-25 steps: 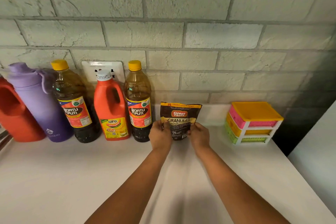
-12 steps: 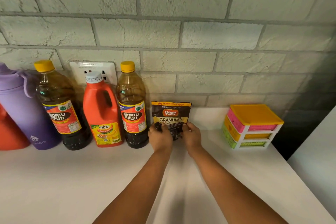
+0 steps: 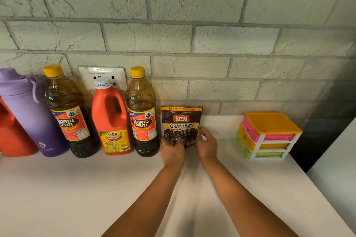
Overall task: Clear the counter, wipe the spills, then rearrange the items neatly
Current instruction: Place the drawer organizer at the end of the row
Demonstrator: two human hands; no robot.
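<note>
Head view: both hands (image 3: 189, 145) grip the upright coffee pouch (image 3: 181, 123).

Grey brick wall (image 3: 173, 40); white wall socket (image 3: 86, 78).
</note>
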